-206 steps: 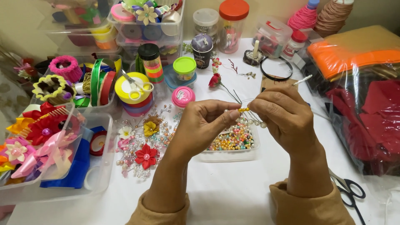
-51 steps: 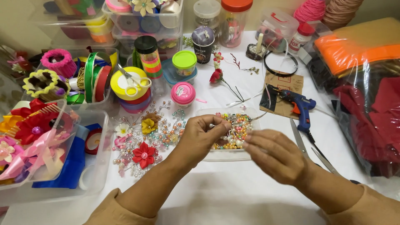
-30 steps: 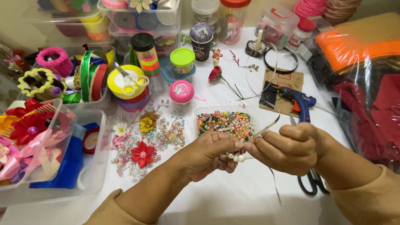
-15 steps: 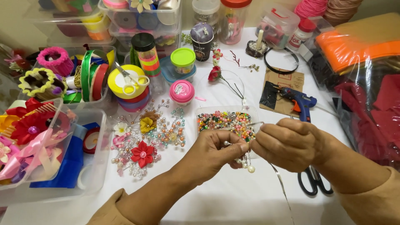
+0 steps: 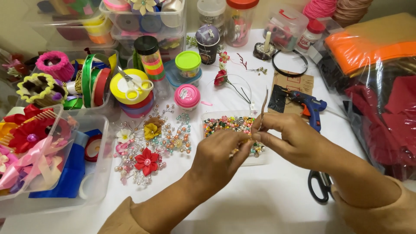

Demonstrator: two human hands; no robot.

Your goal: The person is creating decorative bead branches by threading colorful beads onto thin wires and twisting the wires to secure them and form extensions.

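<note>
Right, my two hands meet fingertip to fingertip just above the near edge of the clear bead tray. My right hand pinches a thin wire between thumb and forefinger, and its free end stands up past my knuckles toward the blue glue gun. My left hand is pressed to the same spot with its fingers bunched; I judge it nips a small bead against the wire's lower end, though the bead itself is hidden behind my fingertips.

The risk, as I see it: that wire is springy and slim, so a loosened pinch could let it flick and shed whatever is strung on it. Anything dropped here falls on the tray's rim or the white table and could roll off toward the black scissors. A nudge of my left wrist could also tip the shallow tray.
</note>
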